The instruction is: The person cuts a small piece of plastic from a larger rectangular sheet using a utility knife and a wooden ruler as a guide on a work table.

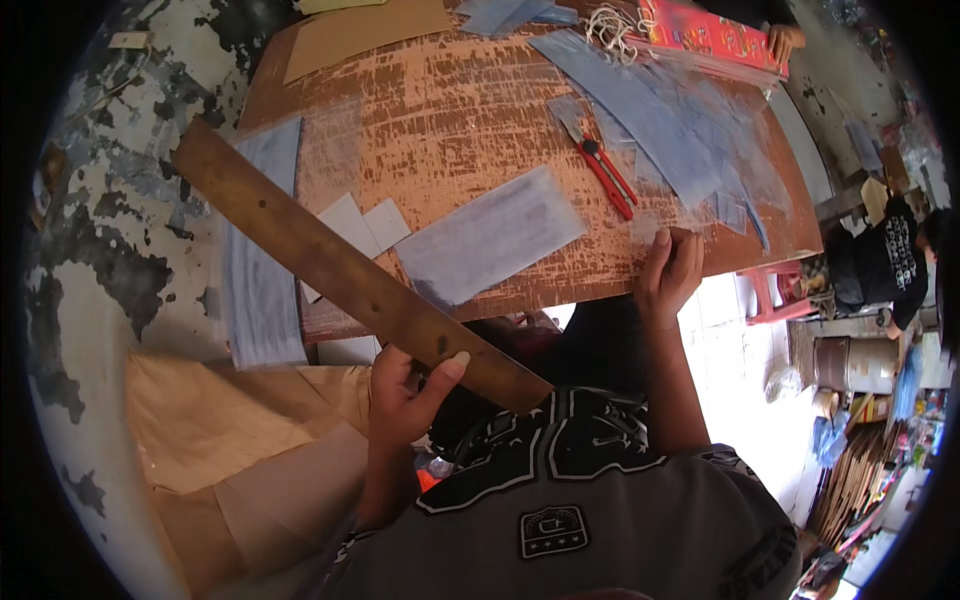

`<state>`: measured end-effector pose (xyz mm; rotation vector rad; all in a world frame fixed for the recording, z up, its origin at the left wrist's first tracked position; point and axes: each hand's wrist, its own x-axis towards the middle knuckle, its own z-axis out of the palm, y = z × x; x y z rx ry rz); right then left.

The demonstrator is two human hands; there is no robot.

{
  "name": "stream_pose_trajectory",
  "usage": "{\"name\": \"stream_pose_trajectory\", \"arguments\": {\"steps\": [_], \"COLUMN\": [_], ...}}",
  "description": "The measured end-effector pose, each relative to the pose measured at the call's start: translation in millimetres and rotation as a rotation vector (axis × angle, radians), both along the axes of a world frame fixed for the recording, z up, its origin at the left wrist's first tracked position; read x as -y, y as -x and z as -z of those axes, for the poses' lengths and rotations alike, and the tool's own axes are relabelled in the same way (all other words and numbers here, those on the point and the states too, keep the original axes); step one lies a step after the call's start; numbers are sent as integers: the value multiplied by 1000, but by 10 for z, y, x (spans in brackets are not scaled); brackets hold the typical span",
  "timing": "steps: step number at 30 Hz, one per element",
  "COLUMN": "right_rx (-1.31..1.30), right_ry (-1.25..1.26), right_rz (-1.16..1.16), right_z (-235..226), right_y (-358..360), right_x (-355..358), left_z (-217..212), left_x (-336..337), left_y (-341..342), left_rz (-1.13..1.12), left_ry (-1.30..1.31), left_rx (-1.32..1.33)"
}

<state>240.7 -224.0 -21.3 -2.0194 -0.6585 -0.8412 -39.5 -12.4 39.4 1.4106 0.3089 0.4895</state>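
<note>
My left hand (415,395) grips a long, flat, brown straightedge (320,260) near its lower end, thumb on top. The bar slants up to the left, held above the table's near edge. My right hand (670,270) is at the near right edge of the table, its fingers curled in; whether anything is in them is hidden. Close to it lies a red utility knife (606,178) with a black slider, blade pointing away to the left. Between my hands a cloudy bluish plastic sheet (490,235) lies on the table (430,120). Small white card pieces (365,228) lie partly behind the straightedge.
Another plastic sheet (262,290) hangs over the table's left edge. More bluish plastic strips (650,110) pile up at the right. A red printed package (715,40) with white strings and another person's hand (786,42) are at the far right. Brown paper (230,420) lies lower left.
</note>
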Motion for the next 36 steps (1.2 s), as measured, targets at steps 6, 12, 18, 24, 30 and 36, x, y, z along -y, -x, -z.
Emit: {"name": "stream_pose_trajectory", "arguments": {"steps": [6,12,18,24,30,36], "right_rx": [6,-44,-37,-29,-48,-58], "right_ry": [8,10,29,19,19,12], "right_rz": [19,61,70,65,85,71], "right_z": [-14,2,22,-20,-61,-42], "right_y": [9,32,14,23,55,83], "right_x": [13,17,24,-26,-28,-30], "left_z": [60,81,67,54,13,23], "left_x": [-88,-269,-407,-442,-415,-455], "left_y": [14,-40,-130,-231,-328,-368], "left_rz": [37,88,133,163,207,269], "left_ry": [18,52,17,25,44,47], "left_rx": [13,72,93,134,131,99]}}
